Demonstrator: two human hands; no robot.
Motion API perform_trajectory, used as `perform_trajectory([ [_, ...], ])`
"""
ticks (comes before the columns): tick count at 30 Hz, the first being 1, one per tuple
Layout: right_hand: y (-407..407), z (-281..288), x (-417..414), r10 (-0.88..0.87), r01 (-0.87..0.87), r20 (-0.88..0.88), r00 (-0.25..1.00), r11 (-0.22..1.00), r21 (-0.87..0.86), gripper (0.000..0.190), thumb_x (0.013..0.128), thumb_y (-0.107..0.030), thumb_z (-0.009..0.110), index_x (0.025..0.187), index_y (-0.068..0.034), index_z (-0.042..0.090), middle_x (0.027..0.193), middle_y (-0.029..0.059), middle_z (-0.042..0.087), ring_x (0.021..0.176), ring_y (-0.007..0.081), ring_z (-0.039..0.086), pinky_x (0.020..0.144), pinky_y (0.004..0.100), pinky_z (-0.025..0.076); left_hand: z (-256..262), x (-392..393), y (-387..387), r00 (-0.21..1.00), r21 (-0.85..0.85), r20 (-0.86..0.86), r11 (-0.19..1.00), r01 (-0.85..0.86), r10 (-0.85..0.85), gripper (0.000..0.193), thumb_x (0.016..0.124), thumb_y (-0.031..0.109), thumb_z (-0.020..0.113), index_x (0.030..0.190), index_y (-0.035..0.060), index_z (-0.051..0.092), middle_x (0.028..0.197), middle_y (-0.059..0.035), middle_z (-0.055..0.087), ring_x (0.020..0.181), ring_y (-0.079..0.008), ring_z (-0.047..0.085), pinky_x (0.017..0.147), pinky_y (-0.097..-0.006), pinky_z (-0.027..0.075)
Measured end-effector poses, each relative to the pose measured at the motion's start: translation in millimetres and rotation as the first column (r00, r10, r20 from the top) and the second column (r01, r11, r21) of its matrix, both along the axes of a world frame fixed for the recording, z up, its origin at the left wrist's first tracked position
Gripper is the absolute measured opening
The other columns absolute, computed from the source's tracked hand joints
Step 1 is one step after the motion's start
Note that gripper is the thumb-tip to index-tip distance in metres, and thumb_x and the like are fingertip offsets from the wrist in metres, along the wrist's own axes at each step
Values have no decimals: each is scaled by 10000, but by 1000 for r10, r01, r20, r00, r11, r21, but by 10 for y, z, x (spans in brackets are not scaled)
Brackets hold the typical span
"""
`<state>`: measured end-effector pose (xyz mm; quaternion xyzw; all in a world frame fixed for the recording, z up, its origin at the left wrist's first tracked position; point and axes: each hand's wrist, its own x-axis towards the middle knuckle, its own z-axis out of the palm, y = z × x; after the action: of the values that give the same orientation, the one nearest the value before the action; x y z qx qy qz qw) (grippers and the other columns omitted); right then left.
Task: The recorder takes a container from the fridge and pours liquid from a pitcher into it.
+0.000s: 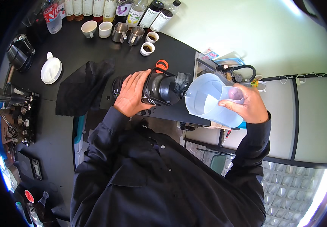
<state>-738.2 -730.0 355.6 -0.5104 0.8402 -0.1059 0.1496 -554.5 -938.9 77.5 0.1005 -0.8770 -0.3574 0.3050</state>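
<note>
My left hand [133, 92] is closed around a large dark plastic water bottle [155, 88], which lies tilted on its side above the counter edge with its spout pointing right. Its spout meets or nearly meets the rim of a translucent plastic pitcher [204, 96]. My right hand [248, 103] grips the pitcher by its handle. Whether liquid is flowing cannot be told. Behind the bottle, an orange screw cap [162, 65] rests on the black counter [129, 61]. Wet drops show on the counter below the bottle.
A black cloth [81, 88] and a white plastic lid [51, 70] lie left. Syrup bottles [98, 10], cups [89, 28], two steel milk pitchers [120, 32] and two small cups of dark liquid [147, 49] stand at the back. A sink with a black faucet [248, 67] is behind the pitcher.
</note>
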Motion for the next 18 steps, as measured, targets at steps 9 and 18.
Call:
perform_trajectory([
  [9, -105, 26, -39, 46, -45, -21, 999, 999, 29, 414, 820, -350, 891, 847, -19, 645, 652, 116, 641, 565, 187, 636, 561, 313, 490, -1, -16, -5, 999, 20, -32, 1000, -11, 12, 1176, 599, 227, 948, 1569, 34, 312, 1465, -187, 489, 1388, -376, 457, 1171, -531, 331],
  [18, -237, 128, -61, -2, 7, -29, 1000, 985, 172, 341, 814, -241, 890, 996, -10, 717, 800, 72, 696, 718, 161, 675, 697, 299, 543, 9, -10, -39, 999, 47, -50, 999, -10, 12, 1168, 600, 218, 945, 1564, 31, 313, 1458, -189, 491, 1378, -380, 463, 1167, -530, 336],
])
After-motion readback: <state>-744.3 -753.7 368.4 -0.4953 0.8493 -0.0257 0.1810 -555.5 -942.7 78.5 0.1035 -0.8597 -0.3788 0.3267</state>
